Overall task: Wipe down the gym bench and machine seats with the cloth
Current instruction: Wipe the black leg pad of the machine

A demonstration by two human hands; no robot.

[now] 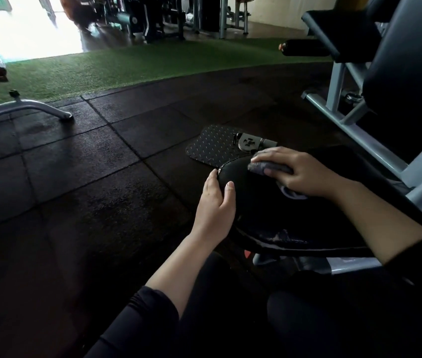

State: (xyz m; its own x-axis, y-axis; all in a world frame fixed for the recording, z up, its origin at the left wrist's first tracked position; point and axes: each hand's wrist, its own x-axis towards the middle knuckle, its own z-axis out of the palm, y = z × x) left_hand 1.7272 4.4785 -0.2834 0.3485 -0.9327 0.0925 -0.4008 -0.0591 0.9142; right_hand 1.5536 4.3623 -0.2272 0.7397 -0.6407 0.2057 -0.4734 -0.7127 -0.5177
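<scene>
Your right hand [305, 174] grips the cloth [269, 167] on the seat [261, 208]; your left hand [215, 205] rests spread on its edge. Next, wipe toward yourself.

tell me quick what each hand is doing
Left hand: open, resting on the seat edge.
Right hand: holding the cloth against the seat.

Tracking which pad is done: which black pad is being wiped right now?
The round seat pad nearest the person: right hand presses the cloth on it, left hand steadies its edge.

Black seat [261, 215]: cloth [273, 168] on top.
</scene>
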